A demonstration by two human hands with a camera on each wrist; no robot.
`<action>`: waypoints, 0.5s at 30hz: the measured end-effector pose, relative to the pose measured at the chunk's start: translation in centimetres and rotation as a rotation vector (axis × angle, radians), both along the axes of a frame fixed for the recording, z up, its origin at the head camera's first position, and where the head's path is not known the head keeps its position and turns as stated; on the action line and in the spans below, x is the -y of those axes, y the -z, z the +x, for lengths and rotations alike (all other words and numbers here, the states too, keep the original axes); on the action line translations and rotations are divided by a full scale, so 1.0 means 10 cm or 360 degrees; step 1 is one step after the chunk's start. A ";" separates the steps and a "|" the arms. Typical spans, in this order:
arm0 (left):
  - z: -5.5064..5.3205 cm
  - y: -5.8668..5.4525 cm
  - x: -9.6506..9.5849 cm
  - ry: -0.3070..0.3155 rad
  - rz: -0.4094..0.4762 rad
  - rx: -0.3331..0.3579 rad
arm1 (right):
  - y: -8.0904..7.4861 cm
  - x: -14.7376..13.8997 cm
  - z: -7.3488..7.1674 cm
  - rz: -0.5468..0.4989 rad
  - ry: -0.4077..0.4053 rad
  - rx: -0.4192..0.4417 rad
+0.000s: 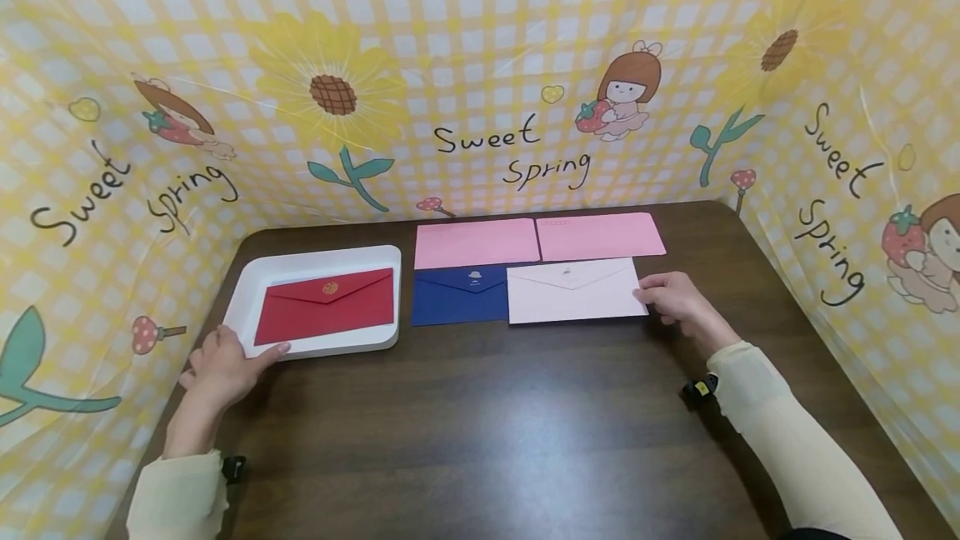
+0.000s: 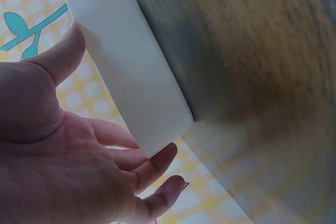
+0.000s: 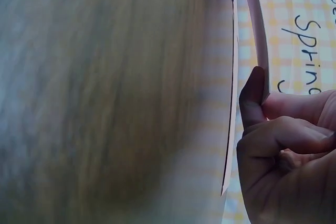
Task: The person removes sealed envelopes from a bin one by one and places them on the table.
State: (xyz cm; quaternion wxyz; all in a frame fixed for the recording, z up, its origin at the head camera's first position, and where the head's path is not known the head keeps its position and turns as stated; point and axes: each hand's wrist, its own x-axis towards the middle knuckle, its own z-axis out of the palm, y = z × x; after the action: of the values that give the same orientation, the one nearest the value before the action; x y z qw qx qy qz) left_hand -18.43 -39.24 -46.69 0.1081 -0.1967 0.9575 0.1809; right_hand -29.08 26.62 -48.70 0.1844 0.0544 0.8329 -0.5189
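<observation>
My left hand (image 1: 225, 365) holds the near left corner of a white tray (image 1: 341, 348), its thumb on the front rim and its fingers around the left side. The left wrist view shows the tray's white side wall (image 2: 118, 61) between thumb and fingers. Inside the tray lies a red envelope (image 1: 326, 311) with a gold seal. My right hand (image 1: 678, 302) pinches a white envelope (image 1: 577, 298) at its right edge, between thumb and index finger. Seen edge-on in the right wrist view, the white envelope (image 3: 257, 30) stands raised off the table.
A blue envelope (image 1: 453, 302) lies directly left of the white one. Behind them, two pink envelopes (image 1: 476, 242) lie side by side on the dark wooden table (image 1: 480, 423). Yellow checked cloth (image 1: 480, 40) walls in the table's back and both sides.
</observation>
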 end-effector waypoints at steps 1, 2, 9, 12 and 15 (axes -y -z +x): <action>0.00 0.00 0.01 -0.0001 0.0001 -0.0001 | 0.00 -0.01 -0.01 0.0000 -0.0001 0.0004; 0.00 0.00 0.01 -0.0002 0.0002 -0.0004 | 0.00 -0.02 -0.01 0.0000 -0.0002 0.0007; 0.02 0.00 0.02 0.0007 0.0000 -0.0026 | 0.00 -0.12 -0.03 0.0023 0.0028 0.0016; 0.03 0.00 0.01 0.0013 -0.0007 -0.0040 | 0.01 -0.16 -0.05 0.0047 0.0058 0.0021; 0.04 -0.02 -0.01 0.0019 -0.0015 -0.0045 | 0.01 -0.18 -0.06 0.0057 0.0065 0.0028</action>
State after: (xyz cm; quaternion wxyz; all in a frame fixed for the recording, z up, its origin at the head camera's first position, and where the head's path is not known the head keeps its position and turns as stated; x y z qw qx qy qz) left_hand -18.07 -39.13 -46.48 0.0947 -0.1889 0.9610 0.1786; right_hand -29.66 28.42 -48.84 0.1801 0.0794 0.8392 -0.5070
